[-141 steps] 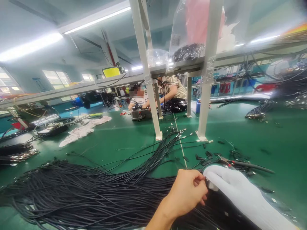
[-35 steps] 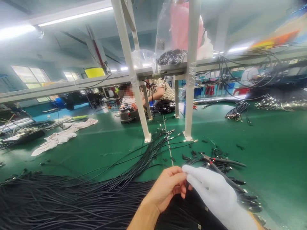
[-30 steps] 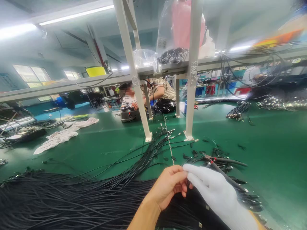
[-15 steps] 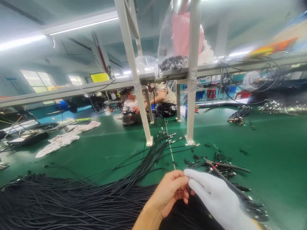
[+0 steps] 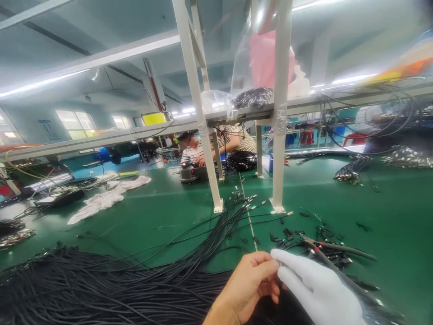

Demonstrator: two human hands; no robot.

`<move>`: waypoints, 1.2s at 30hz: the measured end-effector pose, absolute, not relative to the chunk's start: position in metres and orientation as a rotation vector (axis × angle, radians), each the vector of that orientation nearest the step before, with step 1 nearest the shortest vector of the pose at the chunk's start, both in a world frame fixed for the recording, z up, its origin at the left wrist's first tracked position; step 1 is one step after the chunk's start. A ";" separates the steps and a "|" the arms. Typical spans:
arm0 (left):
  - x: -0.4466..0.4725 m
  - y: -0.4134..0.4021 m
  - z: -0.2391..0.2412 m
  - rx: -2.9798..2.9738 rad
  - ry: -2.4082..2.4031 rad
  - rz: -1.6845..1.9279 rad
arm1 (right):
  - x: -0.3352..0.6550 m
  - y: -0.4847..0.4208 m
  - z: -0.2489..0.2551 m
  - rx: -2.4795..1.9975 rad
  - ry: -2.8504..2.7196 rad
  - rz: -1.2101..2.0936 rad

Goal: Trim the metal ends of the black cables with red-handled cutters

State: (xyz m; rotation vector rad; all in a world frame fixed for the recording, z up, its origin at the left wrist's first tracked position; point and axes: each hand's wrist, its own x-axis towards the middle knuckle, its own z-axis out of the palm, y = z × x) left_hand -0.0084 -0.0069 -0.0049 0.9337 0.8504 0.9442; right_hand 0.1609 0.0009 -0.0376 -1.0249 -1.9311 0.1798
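Observation:
Bare and pinched, my left hand (image 5: 252,282) meets the fingertips of my right hand (image 5: 316,286), which wears a white glove. Between the pinched fingers is something too small and covered to make out. Under and beside the hands spreads a thick pile of black cables (image 5: 111,289). A looser bunch of black cables (image 5: 216,239) runs away from me, its bright metal ends lying near the shelf legs. Beyond my right hand lie cutting pliers (image 5: 320,246) with dark handles, among small black connector pieces (image 5: 289,233).
White shelf legs (image 5: 280,158) stand on the green table (image 5: 162,212). A white cloth (image 5: 104,201) lies at the left. Across the table, a person in a striped shirt (image 5: 245,140) works near a dark grey device (image 5: 189,173). Another cable bundle (image 5: 352,169) lies at the far right.
My view has shifted, so the scene sits a little farther right and lower. Both hands keep their fingertips together in much the same pose.

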 end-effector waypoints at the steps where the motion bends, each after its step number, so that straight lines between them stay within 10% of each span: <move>1: -0.009 -0.007 -0.005 0.927 0.852 0.948 | 0.161 0.000 -0.037 -1.027 -1.930 0.181; 36: -0.013 -0.010 0.005 1.357 0.982 1.168 | 0.148 -0.004 -0.023 -1.110 -1.980 0.746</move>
